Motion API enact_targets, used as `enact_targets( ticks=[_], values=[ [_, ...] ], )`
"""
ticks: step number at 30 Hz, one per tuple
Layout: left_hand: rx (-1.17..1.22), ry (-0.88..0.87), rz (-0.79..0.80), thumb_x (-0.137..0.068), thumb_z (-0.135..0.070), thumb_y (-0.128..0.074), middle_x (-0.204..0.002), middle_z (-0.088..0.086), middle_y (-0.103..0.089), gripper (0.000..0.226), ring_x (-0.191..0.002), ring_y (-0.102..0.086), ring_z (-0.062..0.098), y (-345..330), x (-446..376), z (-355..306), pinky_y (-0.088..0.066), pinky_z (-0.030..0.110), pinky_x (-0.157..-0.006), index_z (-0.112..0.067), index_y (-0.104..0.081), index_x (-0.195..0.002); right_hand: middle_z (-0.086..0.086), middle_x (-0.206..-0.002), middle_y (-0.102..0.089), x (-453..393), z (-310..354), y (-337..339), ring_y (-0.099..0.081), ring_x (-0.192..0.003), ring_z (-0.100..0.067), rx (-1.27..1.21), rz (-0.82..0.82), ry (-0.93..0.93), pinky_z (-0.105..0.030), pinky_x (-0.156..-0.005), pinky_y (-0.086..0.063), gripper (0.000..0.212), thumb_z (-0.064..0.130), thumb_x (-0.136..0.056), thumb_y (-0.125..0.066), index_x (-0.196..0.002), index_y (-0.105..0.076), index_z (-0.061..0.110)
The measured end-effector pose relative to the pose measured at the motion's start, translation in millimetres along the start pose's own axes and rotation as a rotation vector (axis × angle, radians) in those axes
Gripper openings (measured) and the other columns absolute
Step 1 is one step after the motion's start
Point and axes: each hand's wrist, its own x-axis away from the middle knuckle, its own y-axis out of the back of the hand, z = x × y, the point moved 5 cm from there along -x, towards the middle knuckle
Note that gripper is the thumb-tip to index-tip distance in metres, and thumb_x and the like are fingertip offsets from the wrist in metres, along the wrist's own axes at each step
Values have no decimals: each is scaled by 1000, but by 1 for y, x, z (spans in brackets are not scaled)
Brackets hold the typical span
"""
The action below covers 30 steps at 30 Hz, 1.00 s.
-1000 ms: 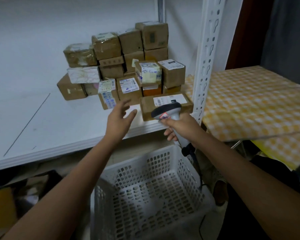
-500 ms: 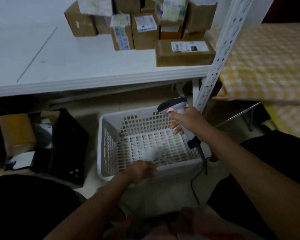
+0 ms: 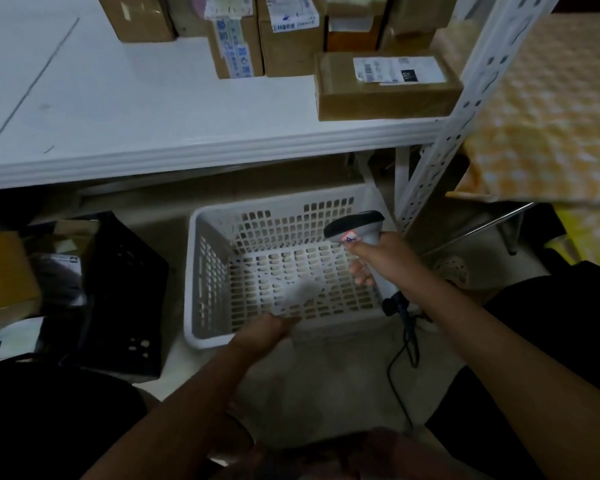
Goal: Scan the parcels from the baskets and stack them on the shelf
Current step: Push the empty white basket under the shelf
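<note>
A person's left hand grips the near rim of one white basket, probably to move it, since no parcels show inside. The right hand holds one barcode scanner over the basket's right side, ready. Above both hands, at least six scanned-looking parcels sit on the shelf.

A: Floor?
B: Pale floor, dim, shadowed under the shelving.
A: Furniture?
B: White perforated upright; beside it to the right, a yellow checked cloth over a surface. Black crate on the left.
</note>
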Motion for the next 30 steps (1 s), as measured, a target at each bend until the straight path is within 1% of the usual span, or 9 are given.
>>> enact_targets(
  ticks=[6,9,17,20,23,25,26,28,30],
  values=[
    [-31,82,0,-110,-28,-32,-152,17,-45,47,-127,-54,33,57,-53,60,-45,38,-104,-38,-28,-156,-7,-62,-69,-41,-5,-10,-61,-47,-19,1,-19,-45,-25,-50,-48,26,28,-92,-67,-90,-68,3],
    [85,109,-24,-109,-21,-35,-144,16,-54,47,-121,-58,32,91,-81,81,-45,36,-101,-34,-34,-154,-7,-63,-70,-62,-2,-13,-62,-45,-17,9,-30,-52,-26,-50,-49,26,28,-93,-66,-86,-68,3],
    [116,149,-324,-104,-11,-45,-131,26,-60,38,-113,-61,40,142,-155,107,-50,46,-92,-11,-55,-141,-4,-59,-69,-97,-1,-19,-64,-45,-16,54,-43,-101,-23,-46,-47,30,32,-94,-64,-80,-66,6],
    [258,219,-461,-104,-7,-45,-146,26,-47,41,-134,-45,41,139,-164,111,-37,44,-109,-4,-49,-145,-7,-62,-70,-101,-3,-20,-63,-44,-16,37,-31,-99,-21,-42,-46,29,31,-94,-64,-84,-66,4],
    [521,309,-686,-103,-14,-52,-163,18,-25,53,-150,-23,32,122,-138,112,-20,30,-122,-6,-36,-153,-9,-64,-69,-100,-4,-23,-61,-42,-14,36,-46,-83,-20,-43,-45,30,31,-93,-65,-83,-67,3],
    [805,472,-837,-101,-13,-55,-165,12,-19,61,-151,-20,25,106,-113,115,-17,16,-119,-7,-29,-156,-10,-64,-68,-99,-4,-30,-60,-41,-13,40,-45,-82,-19,-42,-44,30,31,-93,-65,-80,-67,4],
    [985,586,-873,-100,-13,-57,-164,10,-22,64,-150,-24,24,95,-103,117,-20,20,-120,-9,-27,-156,-9,-63,-67,-97,-4,-33,-60,-41,-13,40,-39,-84,-19,-42,-44,30,31,-93,-65,-77,-66,5],
    [1438,794,-889,-98,-13,-58,-151,9,-43,63,-134,-48,24,75,-95,129,-40,34,-113,-13,-30,-155,-9,-62,-66,-94,-1,-40,-60,-43,-15,50,-19,-76,-21,-45,-45,34,33,-93,-65,-75,-66,3],
    [1887,790,-810,-101,-10,-50,-116,8,-61,50,-94,-62,16,73,-103,139,-53,25,-84,-10,-39,-150,-11,-65,-68,-91,2,-43,-61,-47,-18,64,-3,-61,-24,-50,-47,35,33,-93,-64,-79,-67,2]
  ],
)
